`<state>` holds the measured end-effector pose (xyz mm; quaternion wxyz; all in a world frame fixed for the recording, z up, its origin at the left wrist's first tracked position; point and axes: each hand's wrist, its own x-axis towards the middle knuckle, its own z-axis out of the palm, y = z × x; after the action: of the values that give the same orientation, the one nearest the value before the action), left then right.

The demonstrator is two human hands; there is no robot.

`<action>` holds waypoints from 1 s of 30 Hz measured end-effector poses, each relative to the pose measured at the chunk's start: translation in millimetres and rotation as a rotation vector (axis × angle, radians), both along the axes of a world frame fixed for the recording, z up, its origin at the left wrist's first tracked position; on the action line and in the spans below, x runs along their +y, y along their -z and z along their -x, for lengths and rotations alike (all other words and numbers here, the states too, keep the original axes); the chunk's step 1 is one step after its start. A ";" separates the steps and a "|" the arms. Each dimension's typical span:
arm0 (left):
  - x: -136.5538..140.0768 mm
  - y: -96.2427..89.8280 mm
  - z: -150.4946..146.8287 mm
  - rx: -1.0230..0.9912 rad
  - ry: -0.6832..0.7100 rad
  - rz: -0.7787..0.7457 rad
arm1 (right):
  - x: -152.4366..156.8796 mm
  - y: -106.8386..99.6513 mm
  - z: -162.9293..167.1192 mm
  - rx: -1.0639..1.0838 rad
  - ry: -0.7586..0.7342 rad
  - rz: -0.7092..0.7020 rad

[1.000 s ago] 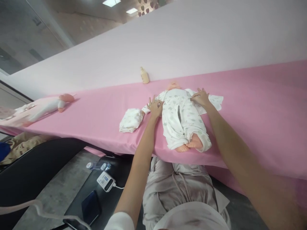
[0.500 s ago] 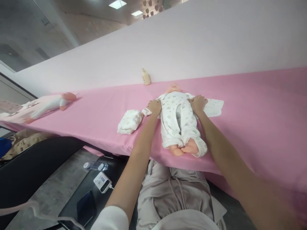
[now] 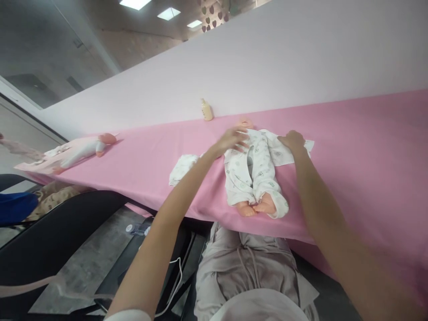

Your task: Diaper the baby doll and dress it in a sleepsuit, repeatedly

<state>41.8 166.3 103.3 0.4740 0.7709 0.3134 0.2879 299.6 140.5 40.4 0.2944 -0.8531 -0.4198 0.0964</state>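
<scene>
A baby doll lies on its back, feet toward me, dressed in a white printed baby suit. Bare doll feet poke out of the trouser legs. Over the doll's upper chest is my left hand, fingers apart and holding nothing. My right hand is closed at the right edge of the suit's spread white cloth, by the doll's arm. A white piece of cloth shows just beyond that hand. Left of my forearm lies a folded white cloth bundle, partly covered.
A pink-covered table runs along a white wall. A cream pump bottle stands against it. Another doll lies at the far left, with another person's arm nearby. Below are a black chair and a plastic bottle.
My left hand has left the doll's side and risen over its chest, fingers spreading. My right hand has moved outward to the right, and white cloth now stretches out on that side.
</scene>
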 end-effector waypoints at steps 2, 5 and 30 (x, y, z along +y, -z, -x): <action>-22.6 23.1 -16.9 0.065 0.057 -0.054 | -3.4 -3.5 -4.0 0.009 0.014 0.037; -37.0 61.2 -27.8 -0.029 -0.120 -0.259 | -9.8 -10.3 -9.4 -0.014 0.025 0.082; -41.9 81.5 -25.0 0.107 -0.246 -0.603 | -47.8 -104.9 90.3 0.459 -0.750 -0.162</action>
<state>66.8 124.4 21.8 0.1689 0.8467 0.3294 0.3821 209.3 92.7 145.3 0.3904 -0.5726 -0.6301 0.3503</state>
